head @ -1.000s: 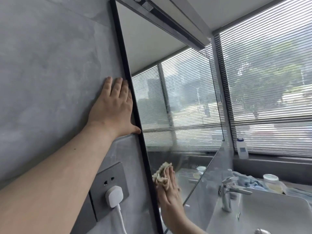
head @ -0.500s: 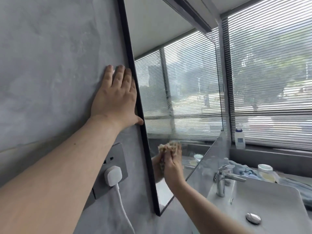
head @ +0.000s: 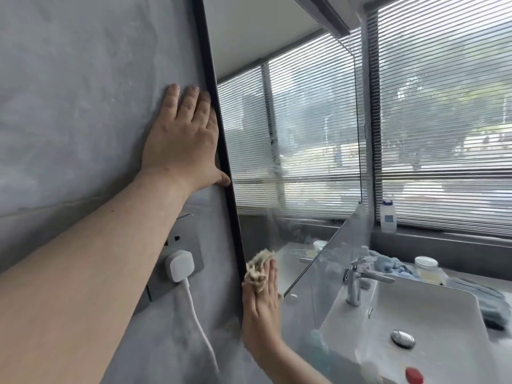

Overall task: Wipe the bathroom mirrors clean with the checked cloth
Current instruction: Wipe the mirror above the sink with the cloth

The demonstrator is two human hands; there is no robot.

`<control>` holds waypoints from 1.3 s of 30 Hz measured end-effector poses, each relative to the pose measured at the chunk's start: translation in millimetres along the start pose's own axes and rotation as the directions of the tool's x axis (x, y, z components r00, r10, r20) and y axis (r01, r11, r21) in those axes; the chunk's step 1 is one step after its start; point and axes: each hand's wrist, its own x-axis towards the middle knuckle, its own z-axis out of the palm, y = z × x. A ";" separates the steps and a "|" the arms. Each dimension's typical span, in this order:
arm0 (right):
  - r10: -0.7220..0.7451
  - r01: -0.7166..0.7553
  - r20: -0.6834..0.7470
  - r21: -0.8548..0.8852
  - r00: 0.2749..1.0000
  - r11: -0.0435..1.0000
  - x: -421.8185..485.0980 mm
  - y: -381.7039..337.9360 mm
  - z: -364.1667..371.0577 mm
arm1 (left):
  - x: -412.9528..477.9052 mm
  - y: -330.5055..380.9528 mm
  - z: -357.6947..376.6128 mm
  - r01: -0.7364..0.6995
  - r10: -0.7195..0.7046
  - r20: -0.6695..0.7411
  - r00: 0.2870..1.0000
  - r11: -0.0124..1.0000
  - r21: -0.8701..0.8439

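A black-framed mirror [head: 291, 120] hangs on the grey wall and reflects the window blinds. My left hand [head: 182, 139] lies flat on the wall beside the mirror's left frame, its thumb touching the frame's edge. Low down, my right hand [head: 263, 300] presses the crumpled beige checked cloth [head: 257, 268] against the mirror's lower left corner with straight fingers. Part of the cloth is hidden under my palm.
A grey socket plate with a white plug [head: 179, 265] and cable sits left of the mirror. A white basin [head: 415, 322] with a chrome tap [head: 356, 278] lies at the lower right. A white bottle [head: 388, 216] stands on the sill; a jar [head: 428, 268] and blue towel [head: 393, 266] are behind the basin.
My right hand has slid the cloth down and left, from mid-mirror to the lower left corner. The left hand has stayed on the wall.
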 end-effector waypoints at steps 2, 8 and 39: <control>0.064 -0.064 -0.007 0.030 0.998 0.998 -17.2 28.4 4.3 | -0.7 -0.3 -0.4 -0.002 0.002 0.004 1.000 1.000 -0.001; 0.173 -0.169 -0.024 0.114 0.985 0.979 0.8 29.6 0.1 | -1.7 -0.8 -1.9 -0.004 0.004 0.021 1.000 1.000 0.009; -0.084 0.137 -0.229 0.225 0.970 0.965 117.8 17.1 -52.8 | 1.1 0.9 3.4 0.004 -0.004 0.008 1.000 1.000 0.021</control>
